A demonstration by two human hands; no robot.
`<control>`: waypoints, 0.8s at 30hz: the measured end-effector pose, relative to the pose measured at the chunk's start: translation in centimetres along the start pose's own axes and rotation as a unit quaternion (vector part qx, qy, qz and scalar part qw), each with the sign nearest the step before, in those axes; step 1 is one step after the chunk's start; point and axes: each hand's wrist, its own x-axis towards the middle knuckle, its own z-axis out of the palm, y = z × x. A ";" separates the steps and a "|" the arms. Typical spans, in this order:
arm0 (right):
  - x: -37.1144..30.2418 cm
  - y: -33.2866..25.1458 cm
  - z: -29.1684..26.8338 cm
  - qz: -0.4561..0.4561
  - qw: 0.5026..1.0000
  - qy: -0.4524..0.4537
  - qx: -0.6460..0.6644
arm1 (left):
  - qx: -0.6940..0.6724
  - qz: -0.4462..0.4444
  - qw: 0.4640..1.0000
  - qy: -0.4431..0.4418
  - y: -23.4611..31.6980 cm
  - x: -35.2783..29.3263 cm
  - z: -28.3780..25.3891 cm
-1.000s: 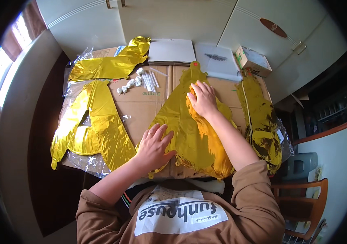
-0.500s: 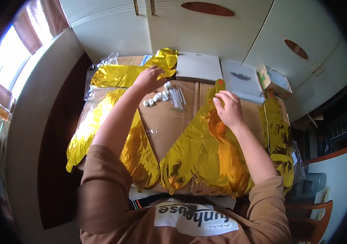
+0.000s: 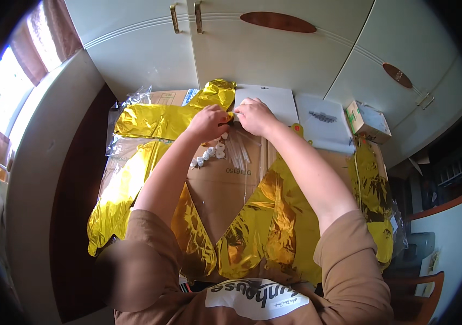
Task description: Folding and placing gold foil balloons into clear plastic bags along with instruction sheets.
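Both my hands meet at the far side of the table. My left hand (image 3: 209, 122) and my right hand (image 3: 253, 115) have their fingers pinched together on the top end of a clear packet (image 3: 237, 153) that holds thin straws and small white pieces (image 3: 209, 156). My left hand lies over the tail of a gold foil balloon (image 3: 157, 120) stretched along the far left. Another gold foil balloon (image 3: 274, 227) is spread flat under my forearms near my body. What exactly sits between my fingertips is hidden.
Brown cardboard (image 3: 217, 187) covers the table. More gold foil shapes lie at the left (image 3: 117, 203) and right (image 3: 373, 189). White sheets (image 3: 323, 122) and a small box (image 3: 367, 120) sit at the back right. Pale cabinet doors (image 3: 252, 51) stand behind; a wooden chair (image 3: 423, 295) is at lower right.
My right hand left the near gold balloon and moved up to join my left hand at the packet. My left hand shifted slightly right, and my view tipped forward over the table.
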 end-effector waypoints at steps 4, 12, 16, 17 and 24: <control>1.3 -0.9 1.8 0.010 0.999 -0.031 -0.004 | 0.059 0.012 0.998 -0.018 -2.8 -0.1 1.5; 1.5 0.4 2.3 0.043 0.998 -0.029 0.042 | -0.247 -0.317 0.916 -0.003 -1.3 0.9 -1.1; 1.5 0.2 2.4 0.036 0.999 -0.010 0.022 | -0.068 -0.244 0.963 0.091 -1.7 0.5 -0.5; 1.5 0.0 2.5 0.035 0.999 0.001 0.023 | -0.062 -0.185 0.977 0.087 -2.0 0.3 -0.1; 2.0 0.9 2.9 0.048 0.998 0.000 0.043 | 0.001 0.015 1.000 -0.028 -0.7 0.6 -0.1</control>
